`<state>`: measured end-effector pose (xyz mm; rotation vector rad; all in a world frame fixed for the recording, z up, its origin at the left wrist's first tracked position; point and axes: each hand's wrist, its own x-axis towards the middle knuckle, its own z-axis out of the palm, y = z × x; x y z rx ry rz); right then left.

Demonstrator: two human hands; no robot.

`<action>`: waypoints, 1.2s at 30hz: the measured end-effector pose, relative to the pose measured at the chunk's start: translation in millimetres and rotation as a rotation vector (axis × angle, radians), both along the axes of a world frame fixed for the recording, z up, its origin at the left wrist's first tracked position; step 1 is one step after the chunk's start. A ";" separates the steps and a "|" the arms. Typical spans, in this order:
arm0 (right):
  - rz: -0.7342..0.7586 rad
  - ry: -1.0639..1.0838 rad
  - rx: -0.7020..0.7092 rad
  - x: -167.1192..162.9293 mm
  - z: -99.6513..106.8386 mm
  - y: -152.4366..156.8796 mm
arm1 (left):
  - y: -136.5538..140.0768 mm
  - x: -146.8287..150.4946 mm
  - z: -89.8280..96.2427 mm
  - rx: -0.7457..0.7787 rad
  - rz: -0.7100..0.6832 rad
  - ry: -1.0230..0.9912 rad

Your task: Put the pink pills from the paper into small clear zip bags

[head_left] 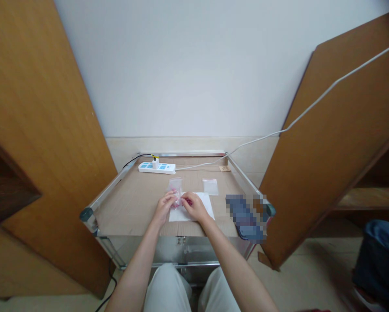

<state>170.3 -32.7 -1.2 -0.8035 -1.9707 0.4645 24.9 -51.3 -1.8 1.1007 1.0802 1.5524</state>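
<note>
A small clear plastic bag (175,183) with pinkish-red bits in it lies at the left part of a white sheet of paper (209,204). My left hand (164,207) is closed on the bag's left side with its fingertips. My right hand (196,209) rests over the paper, its fingers drawn together by the bag's right side. Small dark red pieces (188,201) show by the fingers of my right hand, too small to name. Whatever those fingertips pinch is hidden. A second small clear bag (210,186) lies flat behind the paper, apart from both hands.
A white power strip (157,167) with a plug stands at the back left; its white cable (256,140) runs off right. A blurred dark blue item (245,219) lies at the right. Metal rails (246,174) edge the cardboard-covered top (125,203). Another person's leg (378,255) is at lower right.
</note>
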 end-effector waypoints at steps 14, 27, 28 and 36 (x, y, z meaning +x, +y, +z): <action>0.021 0.016 0.012 -0.6 2.1 -2.3 | -3.1 4.3 5.5 0.106 -0.086 0.269; 0.032 -0.022 0.035 -1.2 0.8 -1.7 | 2.8 4.4 -2.1 0.165 -0.038 0.360; 0.026 -0.021 0.036 -1.2 0.5 -1.6 | 3.6 4.1 -3.3 0.172 -0.028 0.369; -0.004 -0.103 0.105 -4.0 -2.4 -0.4 | 3.2 4.9 -7.0 0.244 0.079 0.569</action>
